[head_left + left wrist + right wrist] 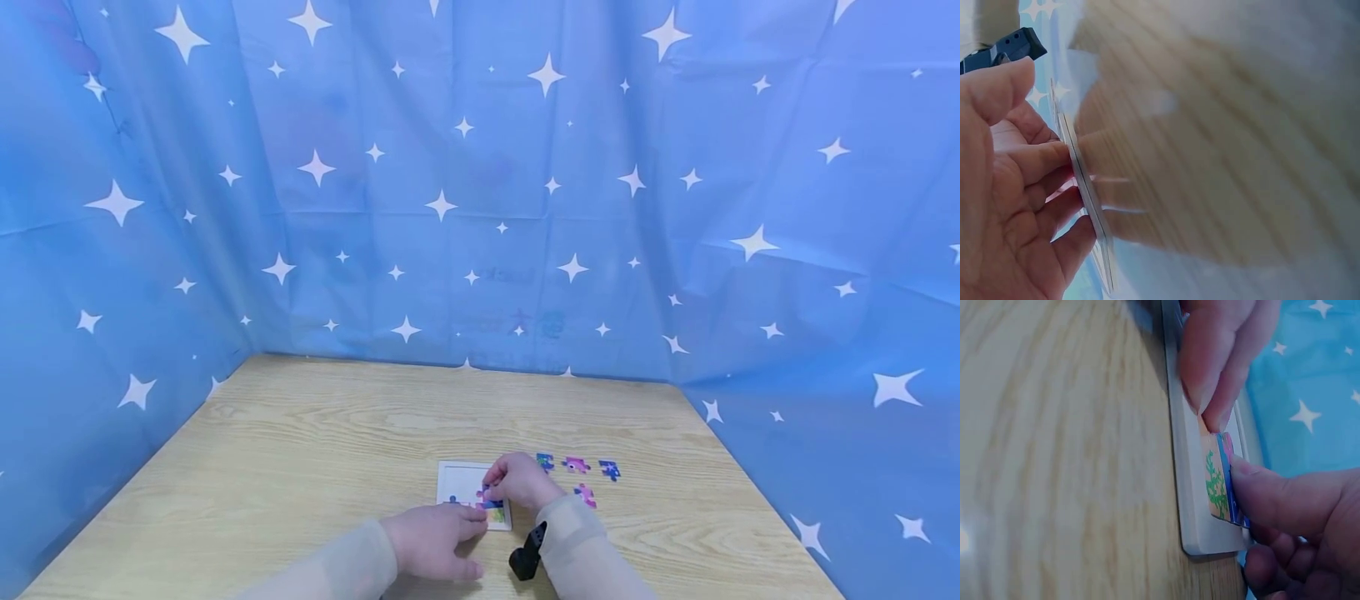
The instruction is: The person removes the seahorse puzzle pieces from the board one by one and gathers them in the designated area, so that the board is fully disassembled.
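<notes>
A white puzzle tray (459, 479) lies on the table with several jigsaw pieces along its near side. My right hand (521, 482) pinches a blue jigsaw piece (492, 502) between thumb and fingers over the tray's right part. In the right wrist view, that thumb lies against the blue part, beside a tan piece (1215, 481) with a green plant print. My left hand (435, 537) rests its fairly straight fingers on the tray's near edge and the pieces there. In the left wrist view, its fingertips touch the tray's rim (1088, 194), with the thumb held apart.
Right of the tray lie several loose pieces: a blue-green one (544, 462), a pink one (575, 466), a dark blue one (610, 470) and another pink one (586, 495). A black wrist camera (528, 552) sticks out from the right sleeve. Blue star-printed curtains (480, 250) surround the wooden table (337, 442).
</notes>
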Demonstrator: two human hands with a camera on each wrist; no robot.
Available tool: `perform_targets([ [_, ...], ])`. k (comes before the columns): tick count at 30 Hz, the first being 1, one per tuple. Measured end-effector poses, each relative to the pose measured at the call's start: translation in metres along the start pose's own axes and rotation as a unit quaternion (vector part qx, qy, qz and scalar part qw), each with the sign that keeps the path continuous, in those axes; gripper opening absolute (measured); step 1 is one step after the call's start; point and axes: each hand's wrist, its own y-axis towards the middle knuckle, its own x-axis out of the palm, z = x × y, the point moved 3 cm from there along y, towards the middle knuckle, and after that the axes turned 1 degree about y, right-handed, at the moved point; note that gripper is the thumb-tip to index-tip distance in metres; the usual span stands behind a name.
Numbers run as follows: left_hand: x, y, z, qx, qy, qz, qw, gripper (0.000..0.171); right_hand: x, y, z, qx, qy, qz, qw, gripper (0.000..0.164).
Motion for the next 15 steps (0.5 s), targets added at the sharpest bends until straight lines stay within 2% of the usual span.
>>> perform_targets([
  [6, 0.0015, 0.0021, 0.001, 0.009, 0.013, 0.001, 0.9999, 0.065, -0.0003, -0.0008, -0.0009, -0.006, 0.003, -0.002, 1.0, 0.011],
  [15, -0.0016, 0.0079, 0.0077, -0.008, 0.045, 0.006, 0.9989, 0.063, -0.0008, -0.0012, -0.0007, -0.014, -0.003, -0.005, 1.0, 0.011],
])
